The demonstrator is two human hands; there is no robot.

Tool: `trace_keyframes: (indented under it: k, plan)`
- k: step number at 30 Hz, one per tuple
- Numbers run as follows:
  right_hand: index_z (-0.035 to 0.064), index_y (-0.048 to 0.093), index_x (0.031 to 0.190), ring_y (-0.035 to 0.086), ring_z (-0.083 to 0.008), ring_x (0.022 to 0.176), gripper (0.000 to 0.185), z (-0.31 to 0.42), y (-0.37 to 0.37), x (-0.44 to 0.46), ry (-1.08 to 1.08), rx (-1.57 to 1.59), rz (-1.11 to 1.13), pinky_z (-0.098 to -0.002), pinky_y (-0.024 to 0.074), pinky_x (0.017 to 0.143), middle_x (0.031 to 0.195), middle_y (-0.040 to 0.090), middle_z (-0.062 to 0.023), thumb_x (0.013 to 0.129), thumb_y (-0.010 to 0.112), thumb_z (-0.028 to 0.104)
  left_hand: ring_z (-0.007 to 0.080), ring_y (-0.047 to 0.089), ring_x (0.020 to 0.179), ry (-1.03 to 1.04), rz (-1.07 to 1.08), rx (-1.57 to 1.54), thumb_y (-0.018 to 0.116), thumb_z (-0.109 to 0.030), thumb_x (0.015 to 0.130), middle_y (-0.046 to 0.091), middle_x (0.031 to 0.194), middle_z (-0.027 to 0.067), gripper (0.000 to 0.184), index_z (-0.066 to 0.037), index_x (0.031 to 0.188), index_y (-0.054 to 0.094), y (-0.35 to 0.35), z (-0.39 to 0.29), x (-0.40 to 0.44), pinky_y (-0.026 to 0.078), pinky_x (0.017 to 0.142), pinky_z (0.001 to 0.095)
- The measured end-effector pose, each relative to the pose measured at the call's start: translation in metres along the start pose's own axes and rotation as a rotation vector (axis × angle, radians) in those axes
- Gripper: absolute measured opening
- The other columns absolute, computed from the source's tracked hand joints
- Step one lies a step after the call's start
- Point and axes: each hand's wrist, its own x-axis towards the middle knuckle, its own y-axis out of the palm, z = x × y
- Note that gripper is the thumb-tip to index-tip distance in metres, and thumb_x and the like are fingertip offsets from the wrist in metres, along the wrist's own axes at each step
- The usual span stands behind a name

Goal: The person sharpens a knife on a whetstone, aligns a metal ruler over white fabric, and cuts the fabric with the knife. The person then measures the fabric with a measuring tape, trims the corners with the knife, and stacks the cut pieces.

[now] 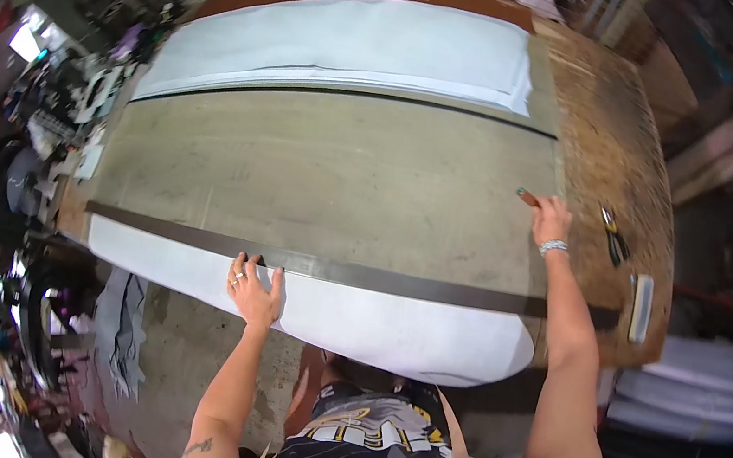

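My left hand [254,291] lies with its fingers apart on the long dark straightedge [333,270] and the white sheet [390,326] along the table's near edge. The straightedge runs across the board on top of that sheet's far edge. My right hand [552,221] is over the right side of the greenish board [327,177], its fingers closed round a small brown tool [528,197] that points left. What the tool's tip is cannot be made out.
White sheets [346,39] are stacked at the far side, behind a thin dark strip [348,92]. Pliers [613,236] and a pale rectangular block [641,308] lie at the right on the wooden tabletop [623,134]. White rolls [691,387] stand beyond the table's right corner.
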Motion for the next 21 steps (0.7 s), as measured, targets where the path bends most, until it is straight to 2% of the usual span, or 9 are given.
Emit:
trace_keyframes:
  k: [5, 7, 9, 12, 13, 16, 17, 19, 21]
  plan:
    - [0.0087, 0.059, 0.126, 0.054, -0.0377, 0.111, 0.039, -0.009, -0.010, 0.049, 0.000, 0.067, 0.058, -0.0495, 0.0432, 0.092, 0.115, 0.060, -0.0142, 0.088, 0.065, 0.016, 0.0345, 0.038, 0.136, -0.026, -0.020, -0.004, 0.067, -0.038, 0.087, 0.046, 0.142, 0.0142, 0.046, -0.011, 0.123, 0.056, -0.001, -0.004, 0.000, 0.027, 0.112, 0.0499]
    - [0.0046, 0.054, 0.131, 0.052, -0.0413, 0.113, 0.045, -0.005, -0.046, 0.019, -0.146, 0.135, 0.023, -0.0493, 0.0429, 0.095, 0.117, 0.060, -0.0190, 0.089, 0.064, 0.016, 0.0345, 0.040, 0.135, -0.033, -0.028, -0.001, 0.067, -0.036, 0.087, 0.047, 0.142, 0.0136, 0.044, -0.013, 0.122, 0.057, -0.002, -0.006, 0.001, 0.027, 0.112, 0.0497]
    - [-0.0012, 0.055, 0.126, 0.054, -0.0443, 0.108, 0.042, -0.029, -0.058, -0.033, -0.135, 0.177, -0.023, -0.0503, 0.0439, 0.091, 0.114, 0.059, -0.0242, 0.089, 0.063, 0.017, 0.0345, 0.040, 0.135, -0.042, -0.029, -0.006, 0.067, -0.035, 0.087, 0.047, 0.141, 0.0138, 0.043, -0.013, 0.122, 0.057, -0.002, -0.006, 0.004, 0.027, 0.112, 0.0496]
    - [-0.0038, 0.058, 0.118, 0.056, -0.0437, 0.103, 0.049, -0.085, -0.065, -0.124, 0.213, 0.101, 0.242, -0.0509, 0.0447, 0.089, 0.112, 0.059, -0.0262, 0.090, 0.064, 0.036, 0.0348, 0.039, 0.135, -0.059, -0.016, -0.007, 0.067, -0.035, 0.087, 0.047, 0.140, 0.0140, 0.043, -0.013, 0.122, 0.057, -0.006, -0.010, 0.004, 0.027, 0.112, 0.0495]
    - [-0.0025, 0.062, 0.110, 0.056, -0.0436, 0.104, 0.047, -0.088, -0.082, -0.136, 0.330, 0.174, 0.459, -0.0503, 0.0445, 0.089, 0.114, 0.059, -0.0262, 0.089, 0.065, 0.039, 0.0350, 0.039, 0.135, -0.065, -0.007, -0.002, 0.067, -0.035, 0.086, 0.048, 0.140, 0.0140, 0.043, -0.013, 0.122, 0.057, -0.008, -0.010, 0.004, 0.027, 0.112, 0.0495]
    - [-0.0037, 0.058, 0.083, 0.054, -0.0445, 0.093, 0.046, -0.097, -0.093, -0.157, 0.160, 0.178, 0.419, -0.0501, 0.0439, 0.083, 0.097, 0.055, -0.0231, 0.084, 0.072, 0.041, 0.0351, 0.039, 0.135, -0.065, -0.023, -0.019, 0.066, -0.034, 0.086, 0.047, 0.140, 0.0141, 0.043, -0.012, 0.121, 0.057, -0.005, -0.008, 0.004, 0.027, 0.112, 0.0496]
    - [-0.0032, 0.057, 0.075, 0.054, -0.0420, 0.081, 0.047, -0.101, -0.091, -0.155, 0.061, 0.175, 0.371, -0.0474, 0.0446, 0.073, 0.086, 0.056, -0.0216, 0.085, 0.072, 0.040, 0.0350, 0.039, 0.135, -0.063, -0.018, -0.046, 0.066, -0.032, 0.085, 0.047, 0.141, 0.0141, 0.042, -0.012, 0.121, 0.057, -0.005, -0.007, 0.005, 0.027, 0.112, 0.0497]
    - [-0.0051, 0.057, 0.071, 0.055, -0.0411, 0.079, 0.053, -0.109, -0.091, -0.145, 0.055, 0.227, 0.552, -0.0479, 0.0448, 0.075, 0.079, 0.059, -0.0262, 0.081, 0.076, 0.044, 0.0349, 0.038, 0.136, -0.072, -0.035, -0.071, 0.064, -0.030, 0.085, 0.045, 0.142, 0.0144, 0.041, -0.011, 0.121, 0.057, -0.002, 0.000, 0.000, 0.027, 0.113, 0.0499]
    - [-0.0038, 0.057, 0.070, 0.054, -0.0260, 0.063, 0.053, -0.132, -0.076, -0.144, 0.042, 0.266, 0.575, -0.0402, 0.0465, 0.063, 0.065, 0.058, -0.0186, 0.073, 0.084, 0.042, 0.0364, 0.033, 0.139, -0.114, -0.048, 0.051, 0.059, -0.030, 0.087, 0.039, 0.148, 0.0180, 0.046, -0.008, 0.127, 0.053, -0.005, 0.001, -0.002, 0.023, 0.115, 0.0508]
